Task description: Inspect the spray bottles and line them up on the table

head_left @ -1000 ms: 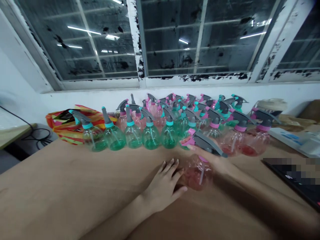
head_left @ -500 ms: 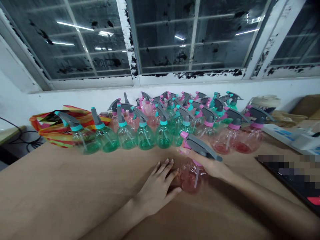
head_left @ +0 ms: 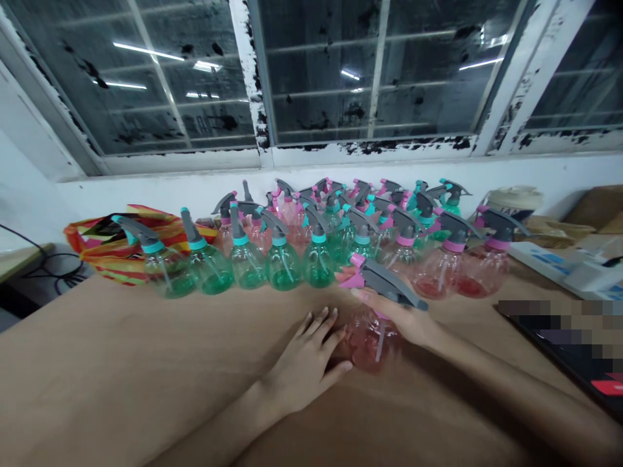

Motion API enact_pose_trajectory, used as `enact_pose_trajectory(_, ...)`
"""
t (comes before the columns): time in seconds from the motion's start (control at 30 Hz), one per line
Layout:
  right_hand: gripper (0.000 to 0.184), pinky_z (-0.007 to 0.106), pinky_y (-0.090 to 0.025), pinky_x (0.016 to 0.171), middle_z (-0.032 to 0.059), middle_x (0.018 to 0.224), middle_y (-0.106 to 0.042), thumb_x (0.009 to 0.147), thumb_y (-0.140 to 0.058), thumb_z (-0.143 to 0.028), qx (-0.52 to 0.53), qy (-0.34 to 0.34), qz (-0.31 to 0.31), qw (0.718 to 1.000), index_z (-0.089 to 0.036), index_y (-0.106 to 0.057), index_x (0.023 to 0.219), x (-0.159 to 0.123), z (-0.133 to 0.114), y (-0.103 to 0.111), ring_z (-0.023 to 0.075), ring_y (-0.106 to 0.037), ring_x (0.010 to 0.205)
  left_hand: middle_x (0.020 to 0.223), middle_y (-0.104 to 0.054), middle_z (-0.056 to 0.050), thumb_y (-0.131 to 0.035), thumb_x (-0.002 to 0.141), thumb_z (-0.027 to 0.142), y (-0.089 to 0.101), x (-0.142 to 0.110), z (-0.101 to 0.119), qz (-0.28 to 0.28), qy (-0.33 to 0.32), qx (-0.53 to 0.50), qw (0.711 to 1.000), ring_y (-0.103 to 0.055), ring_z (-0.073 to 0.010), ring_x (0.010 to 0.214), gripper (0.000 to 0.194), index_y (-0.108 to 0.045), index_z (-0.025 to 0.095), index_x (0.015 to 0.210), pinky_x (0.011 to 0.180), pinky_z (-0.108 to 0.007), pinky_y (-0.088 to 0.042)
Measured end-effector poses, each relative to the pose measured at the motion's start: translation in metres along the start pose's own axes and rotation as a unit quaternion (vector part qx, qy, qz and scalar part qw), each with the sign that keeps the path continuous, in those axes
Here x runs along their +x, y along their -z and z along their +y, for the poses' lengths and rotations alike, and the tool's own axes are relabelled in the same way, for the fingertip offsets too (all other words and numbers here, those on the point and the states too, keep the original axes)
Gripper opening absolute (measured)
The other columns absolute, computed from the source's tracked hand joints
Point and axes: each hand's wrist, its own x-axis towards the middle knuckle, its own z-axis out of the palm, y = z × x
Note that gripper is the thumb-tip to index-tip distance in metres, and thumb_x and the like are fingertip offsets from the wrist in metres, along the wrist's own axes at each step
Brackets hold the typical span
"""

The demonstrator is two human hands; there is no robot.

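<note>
A clear pink spray bottle (head_left: 372,347) with a grey and pink trigger head stands on the wooden table (head_left: 146,370) in front of me. My right hand (head_left: 396,314) is wrapped round its neck, just under the spray head, with fingertips showing past the pink nozzle. Flat on the table to the bottle's left lies my left hand (head_left: 311,363), fingers spread, its thumb and fingertips close to the bottle's side. Whether they touch it I cannot tell. Behind my hands runs a row of spray bottles, such as a green one (head_left: 285,267) and a pink one (head_left: 438,275).
More spray bottles crowd behind the front row, against the wall below the window (head_left: 384,71). An orange patterned bag (head_left: 111,266) sits at the left. Right of the bottles are a white power strip (head_left: 549,263), a tub (head_left: 516,198) and a dark, partly blurred-out flat object (head_left: 549,347).
My right fingertips now show beyond the pink nozzle. The bottle stays in nearly the same place, and my left hand has hardly moved. The view has shifted slightly.
</note>
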Motion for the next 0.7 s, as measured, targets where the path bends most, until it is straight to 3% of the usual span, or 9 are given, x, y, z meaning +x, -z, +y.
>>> enact_pose_trajectory(0.1,0.024,0.039,-0.047,0.089,0.0033,0.099,-0.069,0.080,-0.063,-0.036,0.003,-0.004,0.009,1.000,-0.026,-0.065,0.102,-0.001,0.000,0.000,0.0223,-0.063,0.099,0.145,-0.033,-0.013,-0.036,0.095,0.050,0.001,0.000,0.001,-0.006,0.002,0.003,1.000,-0.024,-0.0266,0.136,0.054,-0.045,0.014,0.133,0.109,-0.047,-0.026)
enact_pose_trajectory(0.4,0.017,0.030,-0.047,0.071,-0.0017,0.081,-0.064,0.081,-0.062,-0.036,-0.030,-0.025,0.014,0.999,-0.025,-0.065,0.093,-0.001,-0.003,0.000,0.0160,-0.060,0.076,0.145,-0.034,-0.013,-0.036,0.095,0.050,0.003,-0.001,0.002,-0.008,0.002,0.002,1.000,-0.024,-0.0268,0.136,0.054,-0.045,0.014,0.133,0.109,-0.047,-0.025)
enact_pose_trajectory(0.7,0.012,0.033,-0.048,0.068,-0.0007,0.074,-0.061,0.081,-0.059,-0.036,-0.051,0.004,0.011,0.999,-0.026,-0.061,0.076,-0.004,-0.010,0.003,0.0174,-0.058,0.070,0.145,-0.035,-0.012,-0.037,0.095,0.050,-0.001,-0.003,0.000,0.010,-0.003,-0.006,1.000,-0.025,-0.0264,0.136,0.052,-0.046,0.015,0.132,0.109,-0.046,-0.026)
